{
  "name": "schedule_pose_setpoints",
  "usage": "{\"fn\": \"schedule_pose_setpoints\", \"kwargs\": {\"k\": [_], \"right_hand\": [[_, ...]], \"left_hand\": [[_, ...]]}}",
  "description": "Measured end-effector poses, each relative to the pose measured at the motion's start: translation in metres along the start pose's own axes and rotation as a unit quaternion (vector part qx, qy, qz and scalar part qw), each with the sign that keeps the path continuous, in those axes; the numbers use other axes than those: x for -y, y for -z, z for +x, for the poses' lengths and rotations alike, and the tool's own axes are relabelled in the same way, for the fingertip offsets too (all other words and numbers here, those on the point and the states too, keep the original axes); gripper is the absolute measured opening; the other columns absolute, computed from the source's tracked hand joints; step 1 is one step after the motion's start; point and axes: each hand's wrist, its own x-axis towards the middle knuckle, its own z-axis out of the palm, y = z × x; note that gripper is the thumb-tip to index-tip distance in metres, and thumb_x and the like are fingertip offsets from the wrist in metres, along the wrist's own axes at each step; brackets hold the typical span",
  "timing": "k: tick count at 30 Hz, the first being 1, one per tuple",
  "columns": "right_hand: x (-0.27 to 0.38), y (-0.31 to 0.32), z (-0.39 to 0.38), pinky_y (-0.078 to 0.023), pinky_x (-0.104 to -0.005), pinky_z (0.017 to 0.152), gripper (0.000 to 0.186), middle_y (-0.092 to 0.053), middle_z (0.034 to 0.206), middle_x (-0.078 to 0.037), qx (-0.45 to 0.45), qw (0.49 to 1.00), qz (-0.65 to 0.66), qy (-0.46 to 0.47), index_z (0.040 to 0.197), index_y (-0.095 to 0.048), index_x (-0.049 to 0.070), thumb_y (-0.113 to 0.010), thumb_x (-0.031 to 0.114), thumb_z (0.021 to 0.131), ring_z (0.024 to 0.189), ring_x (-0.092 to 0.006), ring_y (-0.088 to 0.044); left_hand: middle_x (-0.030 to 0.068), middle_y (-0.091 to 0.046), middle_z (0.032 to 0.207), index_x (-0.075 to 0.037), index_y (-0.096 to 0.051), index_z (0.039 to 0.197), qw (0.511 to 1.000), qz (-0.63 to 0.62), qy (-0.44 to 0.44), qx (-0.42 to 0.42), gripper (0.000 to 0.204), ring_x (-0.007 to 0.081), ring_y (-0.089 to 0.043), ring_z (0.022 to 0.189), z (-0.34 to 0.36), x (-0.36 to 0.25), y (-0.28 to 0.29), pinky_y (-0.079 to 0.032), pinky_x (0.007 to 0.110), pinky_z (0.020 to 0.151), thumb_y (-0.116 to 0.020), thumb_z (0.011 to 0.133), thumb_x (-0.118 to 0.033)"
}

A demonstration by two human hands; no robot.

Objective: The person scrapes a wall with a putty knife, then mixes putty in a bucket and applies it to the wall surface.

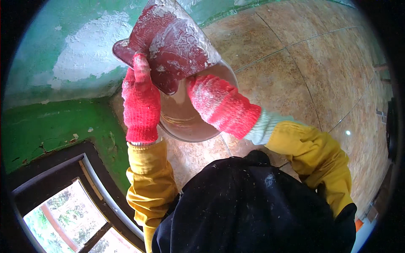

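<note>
My left hand (142, 99), in a red knit glove, grips a dark red plastic dustpan (177, 46) by its near side. One finger lies up against its surface, near the rounded handle end. Whitish plaster smears the dustpan, most thickly along its far right edge. It is held tilted above a round bucket (190, 120), which shows brownish walls and a pale rim. My right hand (215, 101), in a red glove whitened with plaster, reaches in over the bucket beside the dustpan's lower edge. Its fingers are hidden there, so I cannot see what they hold.
Brown tiled floor (270, 71) spreads around the bucket and to the right. At the left, close by, stands a green wall (46, 126) with a peeled white patch (93, 46). A dark-framed window (65, 211) sits at the lower left.
</note>
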Motion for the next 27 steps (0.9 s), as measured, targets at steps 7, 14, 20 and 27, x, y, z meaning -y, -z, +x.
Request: {"fn": "schedule_pose_setpoints", "kwargs": {"k": [7, 14, 20, 27], "right_hand": [[0.031, -0.007, -0.002, -0.046, -0.0374, 0.057, 0.016, -0.056, 0.067, -0.012, -0.035, 0.990, -0.118, 0.062, 0.074, -0.059, 0.004, -0.050, 0.017, 0.070, 0.062, -0.0255, -0.056], [0.019, 0.016, -0.023, -0.046, -0.0387, 0.059, 0.017, -0.056, 0.071, -0.010, 0.100, 0.987, -0.056, 0.113, 0.080, -0.059, 0.006, -0.049, 0.017, 0.072, 0.068, -0.0256, -0.055], [-0.026, 0.031, -0.016, -0.046, -0.0395, 0.056, 0.021, -0.054, 0.075, -0.011, -0.014, 0.990, -0.065, 0.124, 0.092, -0.056, 0.006, -0.048, 0.016, 0.074, 0.068, -0.0266, -0.056], [-0.032, 0.017, -0.035, -0.047, -0.0409, 0.054, 0.026, -0.057, 0.084, -0.013, 0.013, 0.973, -0.180, 0.145, 0.096, -0.057, 0.005, -0.048, 0.018, 0.075, 0.070, -0.0284, -0.057]], "left_hand": [[0.0085, -0.063, 0.094, -0.002, -0.056, 0.114, 0.998, 0.066, -0.009, -0.004, 0.048, 0.0123, -0.056, 0.081, -0.006, -0.005, -0.004, -0.045, 0.029, 0.077, -0.044, 0.092, -0.043], [0.0075, -0.062, 0.100, -0.001, -0.055, 0.116, 0.998, 0.060, 0.002, 0.007, 0.049, 0.0131, -0.056, 0.087, -0.009, -0.012, -0.004, -0.043, 0.028, 0.082, -0.045, 0.092, -0.043], [0.0076, -0.062, 0.101, -0.002, -0.054, 0.117, 0.999, 0.048, 0.004, 0.024, 0.049, 0.0132, -0.056, 0.087, -0.013, -0.017, -0.010, -0.042, 0.029, 0.082, -0.045, 0.093, -0.042], [0.0044, -0.063, 0.097, -0.002, -0.056, 0.115, 0.999, 0.028, 0.009, 0.031, 0.048, 0.0093, -0.056, 0.084, -0.013, -0.023, -0.013, -0.045, 0.027, 0.078, -0.048, 0.091, -0.042]]}}
